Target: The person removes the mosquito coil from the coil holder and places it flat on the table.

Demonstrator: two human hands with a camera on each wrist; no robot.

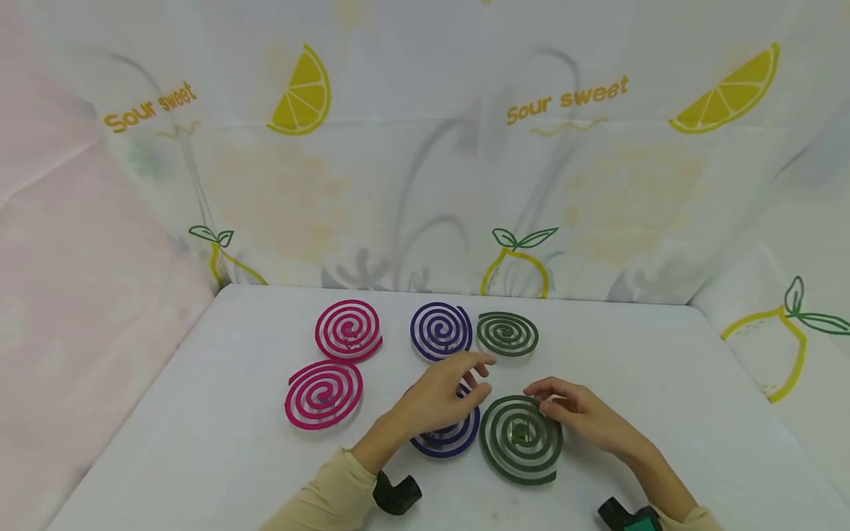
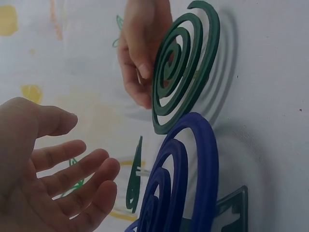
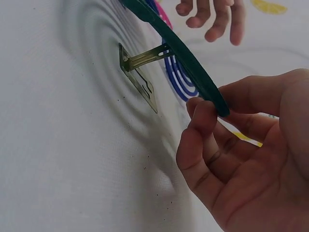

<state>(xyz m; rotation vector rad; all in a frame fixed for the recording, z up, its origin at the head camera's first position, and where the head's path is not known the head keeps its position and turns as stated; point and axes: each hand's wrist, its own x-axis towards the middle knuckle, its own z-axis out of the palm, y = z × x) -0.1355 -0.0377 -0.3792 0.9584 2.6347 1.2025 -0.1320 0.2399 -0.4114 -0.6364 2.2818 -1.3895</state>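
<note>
My right hand (image 1: 587,414) pinches the right edge of the front green mosquito coil (image 1: 524,479), thumb on one face and fingers on the other. A folded metal stand (image 3: 145,59) holds this coil up off the table. My left hand (image 1: 434,397) hovers over the front blue mosquito coil (image 1: 446,451) and partly hides it; its fingers are spread and relaxed, holding nothing. Behind them are a second blue coil (image 1: 441,330) and a second green coil (image 1: 508,332).
Two pink mosquito coils (image 1: 349,330) sit one before the other on the left of the white table (image 1: 664,369). A lemon-printed cloth (image 1: 412,184) hangs along the table's back edge.
</note>
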